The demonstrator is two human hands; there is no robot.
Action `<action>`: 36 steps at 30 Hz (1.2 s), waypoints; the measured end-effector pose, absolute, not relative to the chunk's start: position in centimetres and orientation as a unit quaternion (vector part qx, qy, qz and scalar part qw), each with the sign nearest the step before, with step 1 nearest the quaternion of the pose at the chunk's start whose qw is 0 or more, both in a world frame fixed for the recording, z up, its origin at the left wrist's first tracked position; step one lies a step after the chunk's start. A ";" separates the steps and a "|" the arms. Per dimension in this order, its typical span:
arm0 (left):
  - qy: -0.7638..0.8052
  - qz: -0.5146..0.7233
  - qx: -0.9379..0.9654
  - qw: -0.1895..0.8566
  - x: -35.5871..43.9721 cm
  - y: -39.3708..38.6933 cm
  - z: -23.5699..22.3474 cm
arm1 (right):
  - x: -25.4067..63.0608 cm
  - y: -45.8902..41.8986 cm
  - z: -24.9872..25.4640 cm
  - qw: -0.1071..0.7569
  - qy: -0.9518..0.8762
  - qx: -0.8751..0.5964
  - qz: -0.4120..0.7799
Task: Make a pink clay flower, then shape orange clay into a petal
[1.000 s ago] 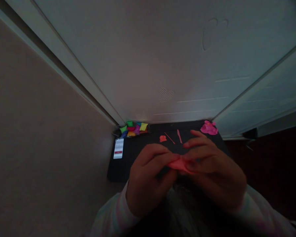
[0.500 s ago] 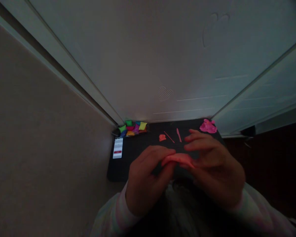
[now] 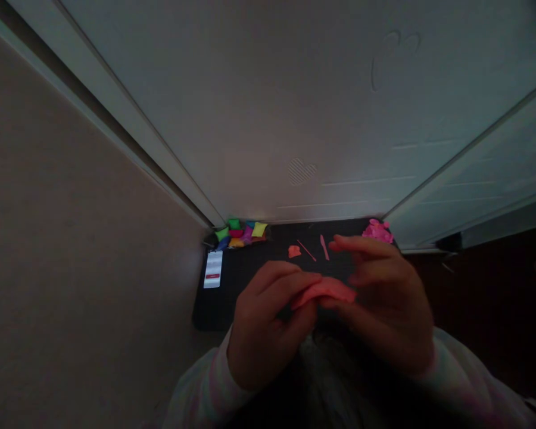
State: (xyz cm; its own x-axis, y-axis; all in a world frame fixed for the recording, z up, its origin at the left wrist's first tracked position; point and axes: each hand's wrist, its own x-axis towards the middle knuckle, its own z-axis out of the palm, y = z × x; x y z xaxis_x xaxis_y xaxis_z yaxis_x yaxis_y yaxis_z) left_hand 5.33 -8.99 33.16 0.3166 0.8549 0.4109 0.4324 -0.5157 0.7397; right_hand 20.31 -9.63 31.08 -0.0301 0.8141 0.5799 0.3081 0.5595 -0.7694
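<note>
From the head camera, the action sits low and centre in the frame: the left hand [image 3: 268, 325] has the coral-pink piece [image 3: 328, 288] pinched by its left end, thumb below, fingers above, and it's up in front of the dark desk [image 3: 218, 316], bowed into a shallow arch. Over to the right hand [image 3: 388, 298], and this one's loose, fingers raised well off its thumb, which seems to prop the piece's right end from beneath; that split looks like one side anchoring while the other keeps the thin shape from drooping. Just above the hands, an orange lump [image 3: 294, 251], a thin stick [image 3: 307, 251] and a flat pink tool [image 3: 324, 247] lie side by side, probably for easy reach. Colourful packets [image 3: 245, 232] crowd the desk's upper left, a lit phone [image 3: 213, 269] below them, face up, presumably for viewing, and a bright pink heap [image 3: 377, 231] takes the upper right corner, partly behind the fingers.
</note>
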 end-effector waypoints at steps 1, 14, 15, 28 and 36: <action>0.417 0.407 0.770 0.260 5.3 -9.0 33.2 | 20.4 -9.5 31.1 0.538 -0.702 -0.410 0.224; 0.428 0.396 0.770 0.259 5.3 -9.0 33.2 | 20.3 -9.5 31.3 0.537 -0.705 -0.402 0.232; 0.427 0.394 0.771 0.260 5.3 -9.0 33.1 | 20.4 -9.4 31.4 0.514 -0.728 -0.394 0.224; 0.431 0.386 0.773 0.260 5.4 -8.9 33.3 | 20.5 -9.3 31.4 0.491 -0.750 -0.385 0.221; 0.431 0.385 0.775 0.256 5.4 -8.9 33.3 | 20.4 -9.3 31.1 0.551 -0.697 -0.381 0.257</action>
State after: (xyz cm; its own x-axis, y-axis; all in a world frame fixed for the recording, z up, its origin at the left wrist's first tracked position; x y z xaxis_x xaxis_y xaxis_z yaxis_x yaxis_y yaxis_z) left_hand 5.42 -8.91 33.30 0.3328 0.8652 0.3750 0.4708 -0.4970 0.7289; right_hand 20.40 -9.29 31.07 -0.1024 0.8136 0.5723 0.2468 0.5781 -0.7777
